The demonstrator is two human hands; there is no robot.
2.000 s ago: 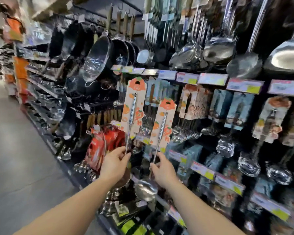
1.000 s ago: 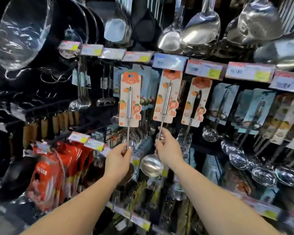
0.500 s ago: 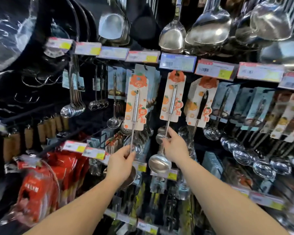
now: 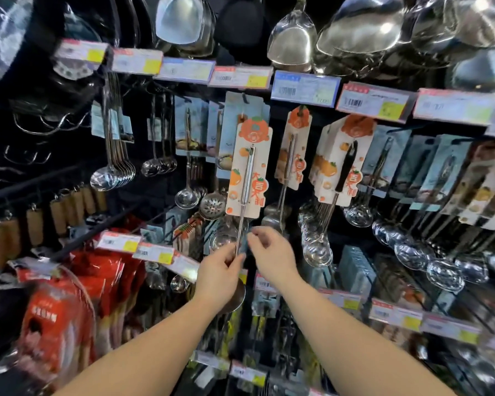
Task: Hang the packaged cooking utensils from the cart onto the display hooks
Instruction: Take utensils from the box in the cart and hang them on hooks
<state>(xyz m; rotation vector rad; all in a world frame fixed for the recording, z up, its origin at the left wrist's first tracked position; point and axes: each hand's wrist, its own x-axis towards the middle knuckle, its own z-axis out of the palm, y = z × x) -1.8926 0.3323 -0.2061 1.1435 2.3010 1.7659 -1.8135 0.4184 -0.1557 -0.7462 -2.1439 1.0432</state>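
My left hand (image 4: 220,270) grips the thin steel handle of a packaged ladle (image 4: 249,170), held upright; its orange-and-white card reaches up in front of a pale blue card on the rack. The ladle's bowl is hidden behind my left hand. My right hand (image 4: 272,252) hovers just right of that handle with loosely curled fingers and holds nothing. A second ladle (image 4: 295,148) with the same orange card hangs on a display hook under a blue price tag (image 4: 305,88).
A card with a black-handled utensil (image 4: 344,160) hangs right of the second ladle. Large steel ladles and spatulas (image 4: 357,32) hang overhead. Red packages (image 4: 97,284) fill the lower left. More carded ladles (image 4: 440,172) crowd the hooks at right.
My right hand let go of the second ladle, which now hangs on the hook, and moved left towards the first ladle's handle. My left hand carried its ladle rightward.
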